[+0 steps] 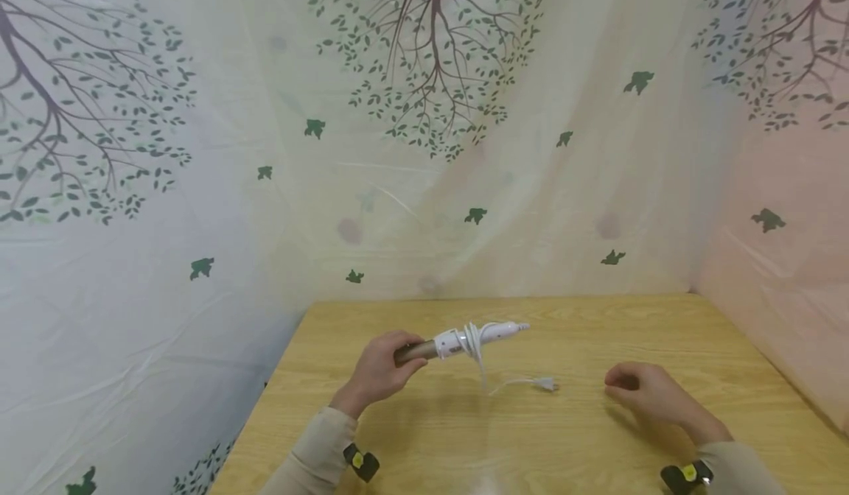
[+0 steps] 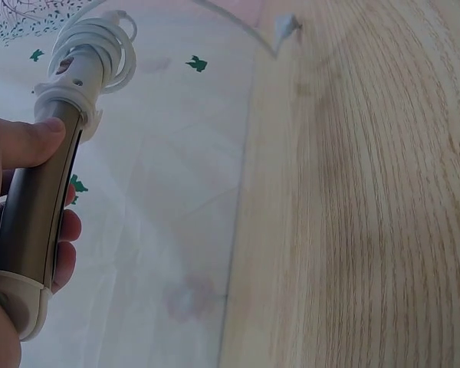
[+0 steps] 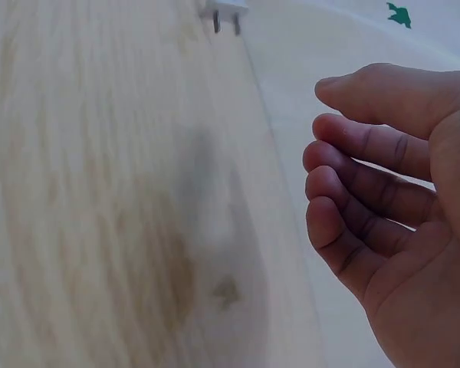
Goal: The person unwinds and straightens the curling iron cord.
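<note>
My left hand (image 1: 387,366) grips a hair iron (image 1: 458,343) by its bronze barrel, with the thumb along the top and the fingers wrapped beneath. The white handle points to the right, and its white cord (image 2: 100,57) is coiled around it. A loose end of the cord hangs down to a two-pin plug (image 1: 547,384), right of the iron and low over the table; whether it touches the wood I cannot tell. To the right of the plug, my right hand (image 1: 653,394) holds nothing. Its fingers (image 3: 345,172) are loosely curled, the thumb apart from them.
A wood-grain table (image 1: 517,436) lies under both hands. Pale curtains (image 1: 424,252) printed with trees and green birds hang behind it and along both sides. Each wrist carries a small black camera band (image 1: 361,462).
</note>
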A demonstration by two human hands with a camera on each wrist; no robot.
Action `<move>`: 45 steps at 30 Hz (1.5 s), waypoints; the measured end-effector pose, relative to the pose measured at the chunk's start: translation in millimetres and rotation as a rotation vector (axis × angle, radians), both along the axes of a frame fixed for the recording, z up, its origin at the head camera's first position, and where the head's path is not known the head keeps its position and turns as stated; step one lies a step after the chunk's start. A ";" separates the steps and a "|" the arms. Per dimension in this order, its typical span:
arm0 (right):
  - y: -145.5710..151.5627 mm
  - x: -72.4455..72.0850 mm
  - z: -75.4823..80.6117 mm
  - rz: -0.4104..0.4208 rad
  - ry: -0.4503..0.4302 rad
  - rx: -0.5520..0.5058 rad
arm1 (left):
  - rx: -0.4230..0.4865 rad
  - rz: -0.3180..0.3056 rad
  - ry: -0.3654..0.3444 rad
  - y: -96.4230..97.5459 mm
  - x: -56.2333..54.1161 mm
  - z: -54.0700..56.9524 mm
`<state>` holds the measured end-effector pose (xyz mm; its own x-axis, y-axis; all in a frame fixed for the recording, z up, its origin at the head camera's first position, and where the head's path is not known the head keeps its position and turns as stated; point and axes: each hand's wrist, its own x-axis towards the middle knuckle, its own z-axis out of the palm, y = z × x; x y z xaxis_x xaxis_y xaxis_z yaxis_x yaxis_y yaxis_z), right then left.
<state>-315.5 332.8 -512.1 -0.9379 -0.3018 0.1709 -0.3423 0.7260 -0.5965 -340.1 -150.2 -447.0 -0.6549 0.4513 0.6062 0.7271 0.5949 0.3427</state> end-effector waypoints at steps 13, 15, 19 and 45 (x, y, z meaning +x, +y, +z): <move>-44.4 -4.0 17.1 -0.005 0.174 -0.158 | -0.001 0.017 0.000 1.8 0.9 1.9; -54.6 -3.6 18.0 0.023 0.195 -0.202 | 0.000 0.019 0.000 2.3 1.1 2.7; -77.9 2.7 26.5 0.096 0.210 -0.278 | 0.004 0.015 -0.002 2.0 1.0 2.1; -159.2 2.0 18.7 0.473 0.296 -0.602 | 0.008 0.005 0.000 3.7 -1.3 -0.1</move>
<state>-313.5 173.5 -493.4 -0.6256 -0.4316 0.6499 -0.7360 0.0500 -0.6752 -341.4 -146.5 -447.1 -0.6570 0.4436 0.6096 0.7243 0.5957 0.3471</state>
